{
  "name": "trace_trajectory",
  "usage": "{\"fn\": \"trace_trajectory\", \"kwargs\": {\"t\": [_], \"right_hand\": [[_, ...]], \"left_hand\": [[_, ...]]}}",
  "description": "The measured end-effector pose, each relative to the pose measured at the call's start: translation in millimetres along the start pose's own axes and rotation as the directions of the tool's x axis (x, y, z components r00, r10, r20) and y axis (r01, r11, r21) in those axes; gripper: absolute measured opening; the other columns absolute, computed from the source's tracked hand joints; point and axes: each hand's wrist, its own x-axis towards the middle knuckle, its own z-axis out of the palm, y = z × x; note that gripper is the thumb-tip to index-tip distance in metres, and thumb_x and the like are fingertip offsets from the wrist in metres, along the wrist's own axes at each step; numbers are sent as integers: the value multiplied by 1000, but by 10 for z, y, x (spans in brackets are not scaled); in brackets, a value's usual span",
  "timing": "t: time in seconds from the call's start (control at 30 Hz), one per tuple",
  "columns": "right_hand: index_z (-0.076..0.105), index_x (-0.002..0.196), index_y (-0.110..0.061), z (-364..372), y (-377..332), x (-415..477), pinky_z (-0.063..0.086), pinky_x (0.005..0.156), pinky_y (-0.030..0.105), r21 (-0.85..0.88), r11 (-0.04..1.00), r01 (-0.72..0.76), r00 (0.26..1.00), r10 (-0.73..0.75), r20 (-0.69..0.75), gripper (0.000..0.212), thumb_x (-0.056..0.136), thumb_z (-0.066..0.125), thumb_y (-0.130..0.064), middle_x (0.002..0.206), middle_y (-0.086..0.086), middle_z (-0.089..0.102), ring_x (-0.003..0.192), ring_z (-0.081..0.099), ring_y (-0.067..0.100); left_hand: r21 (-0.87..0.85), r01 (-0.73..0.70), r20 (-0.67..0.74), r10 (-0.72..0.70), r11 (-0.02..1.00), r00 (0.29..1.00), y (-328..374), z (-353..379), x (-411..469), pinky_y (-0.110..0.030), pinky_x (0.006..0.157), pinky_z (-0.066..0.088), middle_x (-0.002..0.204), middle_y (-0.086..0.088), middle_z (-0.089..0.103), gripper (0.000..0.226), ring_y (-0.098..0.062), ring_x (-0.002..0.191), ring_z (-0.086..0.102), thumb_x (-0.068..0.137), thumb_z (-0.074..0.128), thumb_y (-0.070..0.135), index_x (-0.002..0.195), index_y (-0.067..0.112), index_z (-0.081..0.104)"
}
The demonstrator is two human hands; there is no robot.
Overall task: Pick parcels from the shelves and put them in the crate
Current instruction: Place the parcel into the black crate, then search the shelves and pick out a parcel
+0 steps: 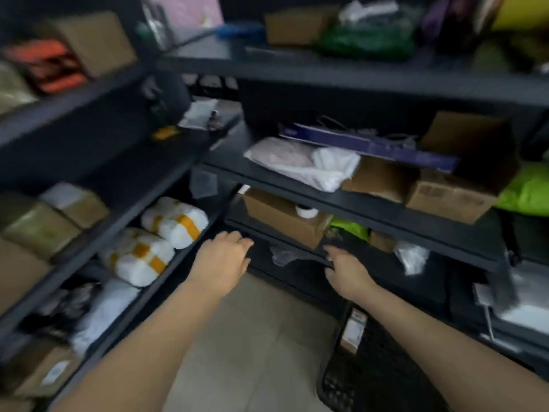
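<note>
Reaching toward the dark shelves (386, 212), left hand (221, 257) and right hand (346, 269) are both loosely spread, holding nothing.
Soft white parcels (175, 221) banded in orange tape lie on the left shelf; a cardboard box (282, 215) sits ahead; the black mesh crate (380, 379) holds one small carton (353, 331).

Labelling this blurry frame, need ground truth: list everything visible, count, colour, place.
dark metal shelving units: two, dark grey, left and ahead
white wrapped bundles with orange tape: two, white, left lower shelf
brown cardboard boxes: several, brown, across shelves
white plastic-wrapped soft parcel: one, white, middle shelf ahead
flat purple box: one, purple, behind that parcel
lime-green plastic bags: two, green, right shelves
black plastic mesh crate: one, black, floor lower right
left hand: one, empty, near lower shelf edge
right hand: one, fingers at shelf edge
</note>
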Motion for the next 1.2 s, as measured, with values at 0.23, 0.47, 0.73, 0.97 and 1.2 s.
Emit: {"fn": "trace_trajectory", "kwargs": {"t": [0.23,0.47,0.73,0.97,1.2], "right_hand": [[31,146,-17,-350,-2537,-549,41,102,36,-89,844,530,846,-533,-24,54,95,50,-18,143,7,42,127,45,24],[35,144,-21,30,-4658,-1721,45,97,33,-149,520,841,519,-854,-50,53,94,55,-21,142,1,42,124,47,21],[47,135,-7,1102,-6597,-3336,38,105,34,-69,175,982,164,-977,-135,50,87,59,-12,133,9,48,123,47,28],[43,139,-12,1635,-7523,-4009,33,105,34,-155,43,987,26,-994,-110,52,90,59,-19,138,6,44,128,40,26],[38,141,-15,1621,-8388,-3939,36,101,39,-224,97,970,64,-987,-150,53,92,56,-24,141,6,38,130,34,28]], "left_hand": [[170,364,-244,-319,916,916,-1222,-1605,-1620,-37,74,48,110,-3,61,33,-27,101,57,90,54,35,118,20,60],[219,652,-390,-548,726,740,-2065,-2393,-3737,-36,76,49,113,1,60,34,-24,104,57,89,57,35,120,22,59],[284,817,-531,-627,501,569,-2988,-2947,-6274,-41,57,54,83,-5,64,27,-31,75,62,75,55,33,92,16,67],[263,872,-526,-696,413,488,-3566,-3198,-7254,-40,61,53,93,-6,66,27,-30,84,61,78,71,28,102,15,69],[199,883,-607,-654,425,452,-4142,-3348,-7316,-41,81,49,116,-4,60,51,-27,107,54,88,59,35,135,18,48]]}}
